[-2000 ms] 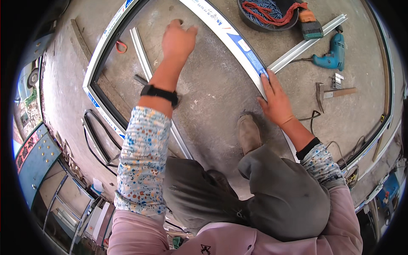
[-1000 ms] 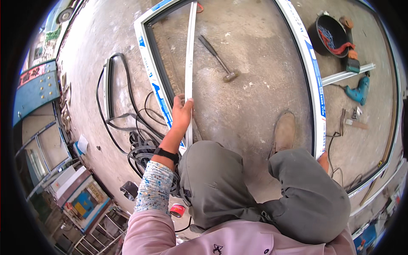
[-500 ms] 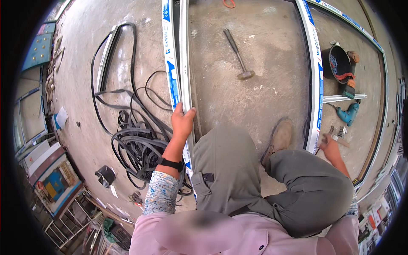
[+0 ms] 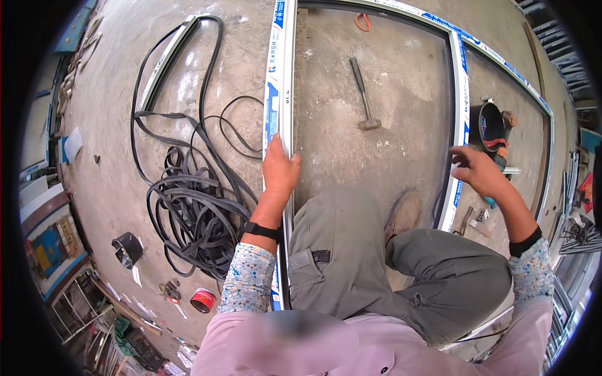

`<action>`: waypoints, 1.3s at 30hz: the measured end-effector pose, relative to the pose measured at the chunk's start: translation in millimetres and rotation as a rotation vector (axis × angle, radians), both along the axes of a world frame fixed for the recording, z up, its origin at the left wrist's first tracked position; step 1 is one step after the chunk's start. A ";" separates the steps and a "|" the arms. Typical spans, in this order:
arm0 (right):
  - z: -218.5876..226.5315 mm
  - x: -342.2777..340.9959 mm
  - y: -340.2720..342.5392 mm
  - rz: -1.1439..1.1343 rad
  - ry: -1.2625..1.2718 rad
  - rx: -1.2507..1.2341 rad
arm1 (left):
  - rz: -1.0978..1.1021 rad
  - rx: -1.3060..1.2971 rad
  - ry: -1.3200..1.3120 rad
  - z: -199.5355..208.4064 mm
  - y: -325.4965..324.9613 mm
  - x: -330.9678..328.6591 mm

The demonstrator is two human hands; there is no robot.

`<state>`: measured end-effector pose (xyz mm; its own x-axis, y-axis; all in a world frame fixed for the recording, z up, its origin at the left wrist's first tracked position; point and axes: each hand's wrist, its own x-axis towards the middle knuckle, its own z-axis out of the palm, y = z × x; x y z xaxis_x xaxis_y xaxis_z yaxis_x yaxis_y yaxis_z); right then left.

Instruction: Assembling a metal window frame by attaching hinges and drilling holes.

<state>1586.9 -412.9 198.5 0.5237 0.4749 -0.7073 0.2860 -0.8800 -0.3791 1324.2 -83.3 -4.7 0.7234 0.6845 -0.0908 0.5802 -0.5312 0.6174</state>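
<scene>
A large white window frame (image 4: 280, 69) with blue-and-white protective film lies on the floor around my bent legs. My left hand (image 4: 280, 168) is closed over its left bar, with the thumb on the inner side. At the frame's middle bar (image 4: 463, 119), my right hand (image 4: 483, 170) is raised with its fingers curled but apart; nothing shows in it. Between those two bars a hammer (image 4: 364, 103) rests on the concrete, head toward me. Beyond it lies an orange-red loop (image 4: 363, 22).
Left of the frame are tangled black rubber strips (image 4: 200, 207) and a short white profile (image 4: 164, 62). A red tin (image 4: 202, 300) and a dark container (image 4: 127, 249) stand nearer me. Inside the right section is a black bucket (image 4: 488, 122); tools behind my right hand are partly hidden.
My right hand has come up from the floor beside the small tools to the middle bar. My left hand stays on the left bar. The view has shifted, bringing the red tin into sight.
</scene>
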 end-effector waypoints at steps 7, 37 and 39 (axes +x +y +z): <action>-93.0 -65.7 167.1 -0.040 0.062 0.346 | -0.002 -0.174 0.261 21.0 -2.2 -1.0; -231.3 -112.8 313.7 -0.464 0.096 0.604 | -0.370 0.439 0.107 -11.2 -23.3 -53.4; -226.0 -115.6 313.5 -0.445 0.058 0.591 | -0.229 0.256 0.219 0.2 -28.2 -54.0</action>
